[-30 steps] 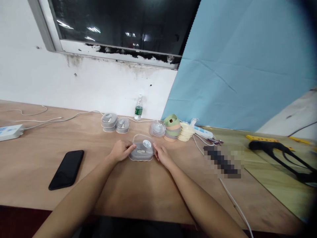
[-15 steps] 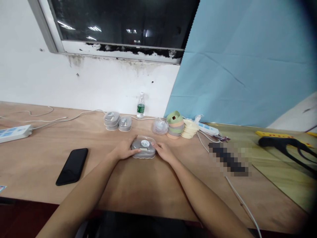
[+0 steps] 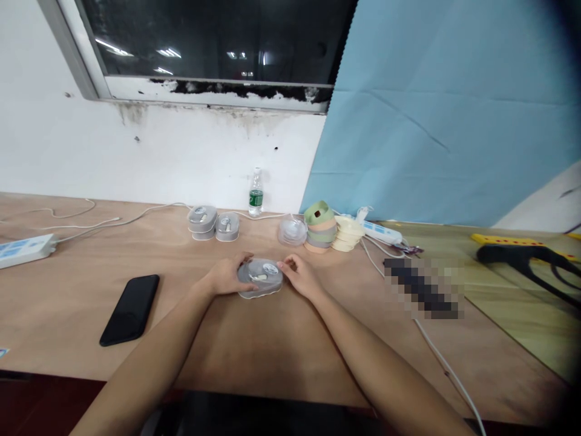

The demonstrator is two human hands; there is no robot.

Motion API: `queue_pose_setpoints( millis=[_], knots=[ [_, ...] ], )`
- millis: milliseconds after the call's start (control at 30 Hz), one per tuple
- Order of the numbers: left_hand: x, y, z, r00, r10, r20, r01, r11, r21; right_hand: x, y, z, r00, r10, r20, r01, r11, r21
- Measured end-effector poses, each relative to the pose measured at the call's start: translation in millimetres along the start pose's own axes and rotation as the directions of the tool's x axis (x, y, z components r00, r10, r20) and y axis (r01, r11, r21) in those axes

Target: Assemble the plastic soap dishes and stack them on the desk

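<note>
A grey oval container with a clear lid [image 3: 259, 280] lies on the table in front of me, with a round white sticker and a small pale tab on top. Around its left end is my left hand [image 3: 228, 275], thumb along the near side and fingers at the far side. My right hand [image 3: 297, 274] is closed at the opposite end, its fingertips at the lid's edge near the sticker. Behind it, against the wall, stand similar grey containers [image 3: 202, 223], two of them stacked, with another one [image 3: 227, 226] beside them.
Back right hold clear lids [image 3: 292, 231], a stack of coloured rings [image 3: 320, 227] and cream cups [image 3: 347, 234]. A water bottle [image 3: 256, 195] stands by the wall. A black phone [image 3: 129, 310] lies left; power strips [image 3: 27, 248] and cables lie at both sides.
The container has turned slightly, its right end swinging away from me, and sits a little nearer. Both hands stay at its ends. The whole view has shifted slightly.
</note>
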State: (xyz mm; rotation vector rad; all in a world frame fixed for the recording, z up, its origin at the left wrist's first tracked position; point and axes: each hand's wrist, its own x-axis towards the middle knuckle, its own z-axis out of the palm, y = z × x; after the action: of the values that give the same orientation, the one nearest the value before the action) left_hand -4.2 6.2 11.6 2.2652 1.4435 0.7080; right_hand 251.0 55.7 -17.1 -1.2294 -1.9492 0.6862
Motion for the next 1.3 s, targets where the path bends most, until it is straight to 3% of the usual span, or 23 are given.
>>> queue_pose_setpoints(
  millis=[167,267,433,700,1000,1300],
  knots=[
    [1,-5,3.5,0.999,-0.005,-0.037,0.006,1.0,0.021,-2,1,0,0.995,-0.065,0.07,0.057,0.992,0.108],
    [2,-11,9.0,0.997,-0.018,-0.075,0.015,0.999,-0.037,-3,2,1,0.992,-0.111,0.054,0.105,0.989,0.105],
    [5,-16,15.9,1.0,0.004,-0.015,-0.006,0.988,-0.152,-3,3,4,0.995,-0.09,0.043,0.083,0.988,0.132],
    [0,-3,11.5,1.0,-0.01,0.01,0.011,0.998,-0.065,-4,1,5,0.992,-0.109,0.066,0.099,0.986,0.134],
    [3,-22,5.8,0.998,-0.043,0.05,0.043,0.999,0.003,-6,-5,1,0.981,-0.162,0.107,0.146,0.979,0.143],
    [3,-23,8.7,0.999,-0.019,0.044,0.018,0.999,0.037,-4,-1,2,0.976,-0.169,0.134,0.158,0.983,0.091]
  ],
)
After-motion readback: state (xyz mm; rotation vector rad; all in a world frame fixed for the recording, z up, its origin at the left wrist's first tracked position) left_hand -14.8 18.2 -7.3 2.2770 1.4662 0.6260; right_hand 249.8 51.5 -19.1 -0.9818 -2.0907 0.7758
